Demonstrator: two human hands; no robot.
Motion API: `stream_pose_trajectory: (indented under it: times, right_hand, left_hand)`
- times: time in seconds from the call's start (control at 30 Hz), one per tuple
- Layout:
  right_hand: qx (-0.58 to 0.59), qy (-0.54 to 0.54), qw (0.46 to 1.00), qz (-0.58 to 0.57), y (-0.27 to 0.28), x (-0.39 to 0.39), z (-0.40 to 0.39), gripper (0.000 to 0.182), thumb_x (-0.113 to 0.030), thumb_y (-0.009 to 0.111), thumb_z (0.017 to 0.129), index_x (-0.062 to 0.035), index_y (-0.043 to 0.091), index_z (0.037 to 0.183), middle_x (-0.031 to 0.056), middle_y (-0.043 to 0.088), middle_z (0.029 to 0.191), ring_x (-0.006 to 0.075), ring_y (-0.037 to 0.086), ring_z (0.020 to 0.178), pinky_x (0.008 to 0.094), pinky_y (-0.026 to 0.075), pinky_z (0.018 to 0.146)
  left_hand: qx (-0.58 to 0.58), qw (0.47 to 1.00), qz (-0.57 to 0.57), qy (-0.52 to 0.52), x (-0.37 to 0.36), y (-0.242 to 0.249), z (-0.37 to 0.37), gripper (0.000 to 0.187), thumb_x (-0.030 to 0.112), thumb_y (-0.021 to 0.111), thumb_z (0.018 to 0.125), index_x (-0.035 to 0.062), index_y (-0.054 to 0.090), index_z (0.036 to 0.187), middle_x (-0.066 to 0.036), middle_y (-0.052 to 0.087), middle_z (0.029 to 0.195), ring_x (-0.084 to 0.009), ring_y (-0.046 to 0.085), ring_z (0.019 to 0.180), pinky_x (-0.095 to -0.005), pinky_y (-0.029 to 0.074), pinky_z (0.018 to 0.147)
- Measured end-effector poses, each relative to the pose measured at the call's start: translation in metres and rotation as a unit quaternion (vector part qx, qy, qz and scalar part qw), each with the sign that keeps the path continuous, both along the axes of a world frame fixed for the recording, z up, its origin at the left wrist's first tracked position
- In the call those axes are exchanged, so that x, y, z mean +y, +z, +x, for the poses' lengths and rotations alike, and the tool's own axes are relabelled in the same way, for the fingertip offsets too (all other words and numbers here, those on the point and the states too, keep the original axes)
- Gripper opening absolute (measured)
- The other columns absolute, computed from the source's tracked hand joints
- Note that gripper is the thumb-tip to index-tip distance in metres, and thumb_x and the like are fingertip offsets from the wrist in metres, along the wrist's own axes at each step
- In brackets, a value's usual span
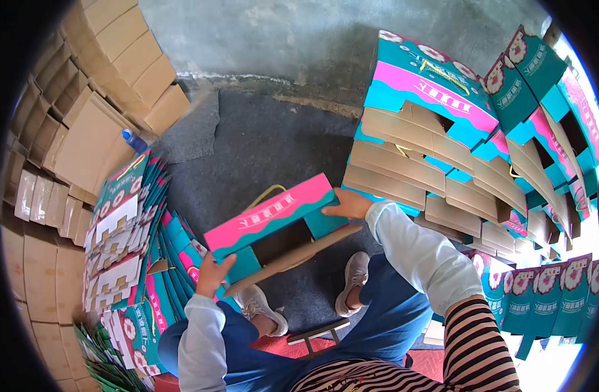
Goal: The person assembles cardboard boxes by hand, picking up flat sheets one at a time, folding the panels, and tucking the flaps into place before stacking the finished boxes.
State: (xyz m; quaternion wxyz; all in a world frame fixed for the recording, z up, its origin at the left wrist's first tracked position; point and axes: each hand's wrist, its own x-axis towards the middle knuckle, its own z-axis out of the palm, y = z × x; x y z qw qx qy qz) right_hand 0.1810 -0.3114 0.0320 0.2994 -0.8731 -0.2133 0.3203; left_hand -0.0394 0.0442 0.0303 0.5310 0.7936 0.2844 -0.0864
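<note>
Between my hands is a pink and teal gift carton [270, 214] with a yellow cord handle [268, 194] on its far side. The carton is unfolded into a box, tilted, its open end facing me and showing a dark inside. A brown cardboard flap [293, 256] sticks out along the near edge. My left hand [212, 273] grips the lower left corner, thumb on the teal side flap. At the right end, my right hand [349, 204] holds the other side, its fingers reaching over the teal panel. Both my feet are on the floor below the box.
Flattened printed cartons [120, 242] are piled at my left, with a blue bottle [134, 140] behind them. Brown boxes [133, 52] are stacked along the left. Several opened cartons [410, 140] form a tall stack at my right, before a grey wall [267, 39].
</note>
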Motion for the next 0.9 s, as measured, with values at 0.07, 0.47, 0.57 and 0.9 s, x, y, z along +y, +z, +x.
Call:
stream_pose_trajectory:
  times: [0.07,0.47,0.57,0.9]
  right_hand:
    - [-0.129,-0.009,0.988,0.088,0.004,0.010,0.001,0.069,-0.045,0.066,0.080,-0.0012,0.045,0.130,0.0241,0.062,0.110,0.0379,0.063,0.098,0.0423,0.049,0.083]
    - [-0.509,-0.202,0.801,0.243,0.261,-0.059,-0.034,0.054,-0.017,0.068,0.084,-0.0028,0.045,0.131,0.0163,0.062,0.098,0.0238,0.062,0.085,0.0327,0.049,0.077]
    - [-0.612,-0.210,0.723,0.241,0.270,-0.138,-0.002,0.045,-0.018,0.067,0.087,-0.0012,0.049,0.124,0.0104,0.062,0.096,0.0169,0.057,0.083,0.0303,0.048,0.076]
    - [-0.616,-0.399,0.679,0.007,0.227,-0.277,0.053,0.040,-0.031,0.067,0.087,-0.0010,0.052,0.108,0.0139,0.056,0.069,0.0258,0.057,0.063,0.0373,0.046,0.059]
  left_hand:
    - [-0.163,0.984,0.066,-0.014,0.021,0.012,-0.005,0.044,0.026,0.075,0.080,0.0023,0.056,0.113,-0.006,0.065,0.095,-0.0141,0.061,0.081,-0.0294,0.050,0.064]
    - [-0.531,0.841,0.101,0.002,-0.064,0.219,0.098,0.040,0.001,0.063,0.088,-0.0030,0.046,0.124,-0.009,0.056,0.115,-0.0156,0.054,0.104,-0.0302,0.043,0.091]
    - [-0.584,0.797,0.144,-0.050,-0.117,0.243,0.187,0.041,0.013,0.071,0.083,0.0000,0.052,0.117,-0.007,0.062,0.095,-0.0117,0.056,0.079,-0.0285,0.047,0.069]
    - [-0.563,0.789,0.123,-0.212,-0.248,0.237,0.353,0.060,0.020,0.071,0.080,0.0072,0.044,0.132,-0.021,0.063,0.111,-0.0382,0.061,0.100,-0.0422,0.049,0.083]
